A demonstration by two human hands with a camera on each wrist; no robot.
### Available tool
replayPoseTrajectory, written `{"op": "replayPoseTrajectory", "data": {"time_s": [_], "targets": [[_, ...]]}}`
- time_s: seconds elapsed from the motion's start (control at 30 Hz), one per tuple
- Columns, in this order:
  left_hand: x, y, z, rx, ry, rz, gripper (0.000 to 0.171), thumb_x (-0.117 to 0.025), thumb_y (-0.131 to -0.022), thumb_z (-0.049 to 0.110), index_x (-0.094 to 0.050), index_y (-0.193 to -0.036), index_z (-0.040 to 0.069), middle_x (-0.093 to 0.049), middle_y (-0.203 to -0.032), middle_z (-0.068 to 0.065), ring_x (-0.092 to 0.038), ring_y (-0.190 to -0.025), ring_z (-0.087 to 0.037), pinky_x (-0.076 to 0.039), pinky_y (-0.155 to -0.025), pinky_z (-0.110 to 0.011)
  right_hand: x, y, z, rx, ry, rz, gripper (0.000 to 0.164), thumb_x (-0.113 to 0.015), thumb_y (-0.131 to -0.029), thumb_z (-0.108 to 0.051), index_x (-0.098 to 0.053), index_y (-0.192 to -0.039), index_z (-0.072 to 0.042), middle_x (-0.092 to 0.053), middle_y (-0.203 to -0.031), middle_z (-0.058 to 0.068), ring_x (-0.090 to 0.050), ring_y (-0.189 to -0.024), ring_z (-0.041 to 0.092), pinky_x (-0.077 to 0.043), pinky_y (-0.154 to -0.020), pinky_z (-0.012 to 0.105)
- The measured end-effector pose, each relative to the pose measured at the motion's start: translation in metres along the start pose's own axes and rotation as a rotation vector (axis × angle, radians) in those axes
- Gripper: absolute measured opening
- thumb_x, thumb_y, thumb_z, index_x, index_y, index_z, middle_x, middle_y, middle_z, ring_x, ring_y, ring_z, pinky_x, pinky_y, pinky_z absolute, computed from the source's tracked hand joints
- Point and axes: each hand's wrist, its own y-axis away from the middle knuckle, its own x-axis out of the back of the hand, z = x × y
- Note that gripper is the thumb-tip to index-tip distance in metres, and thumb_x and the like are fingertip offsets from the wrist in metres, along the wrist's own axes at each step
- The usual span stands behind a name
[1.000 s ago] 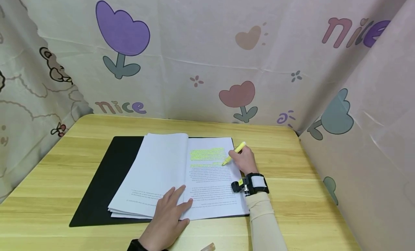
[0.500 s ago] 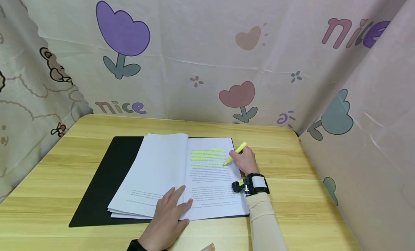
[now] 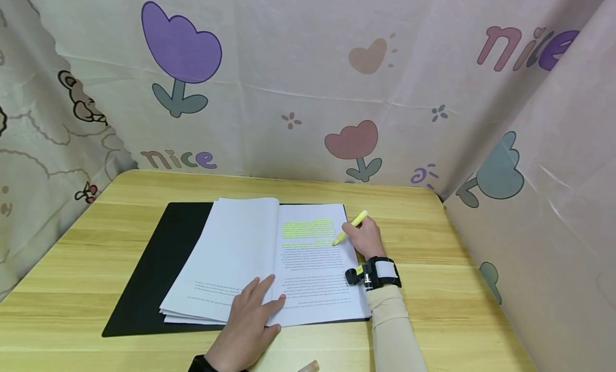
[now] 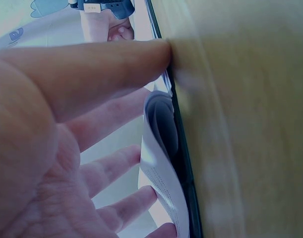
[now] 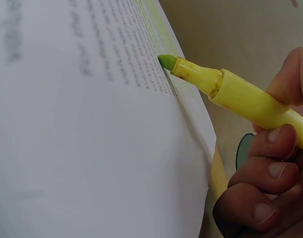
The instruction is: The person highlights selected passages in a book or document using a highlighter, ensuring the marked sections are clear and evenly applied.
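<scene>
A yellow highlighter (image 3: 355,222) is pinched in my right hand (image 3: 367,238), its uncapped green-yellow tip (image 5: 167,62) right at a line of print near the right margin. Beneath it lies the right-hand page (image 3: 313,286) of an open stapled or bound document, with a block of lines marked yellow (image 3: 308,229) in its upper part. My left hand (image 3: 247,321) rests with spread, straight fingers across the lower middle of the document, over the fold. In the left wrist view, the turned pages (image 4: 158,144) curl up beside those fingers.
The left-hand page (image 3: 236,249) is mostly blank, with a few lines at its bottom. A black folder or mat (image 3: 144,297) lies underneath on the wooden table (image 3: 409,211). A small tan object (image 3: 310,366) shows at the bottom edge. Printed curtains (image 3: 269,67) surround the table.
The right hand has moved slightly to the right with the highlighter, its tip travelling along the line of print. The left hand stays where it was.
</scene>
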Motion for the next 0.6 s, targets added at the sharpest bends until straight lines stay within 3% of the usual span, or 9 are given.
{"op": "replayPoseTrajectory", "data": {"time_s": [0.6], "targets": [[-0.0005, 0.0015, -0.0012, -0.022, 0.001, 0.023, 0.045, -0.084, -0.083, 0.014, -0.075, -0.126, 0.007, -0.042, -0.158, -0.018, -0.029, -0.147, -0.048, -0.028, -0.109, -0.071, 0.0029, 0.0009, -0.0005, -0.005, 0.013, 0.009, 0.021, -0.067, -0.091, -0.025, -0.061, -0.093, -0.005, -0.046, -0.070, 0.004, -0.044, -0.058, 0.019, -0.034, -0.051, 0.028]]}}
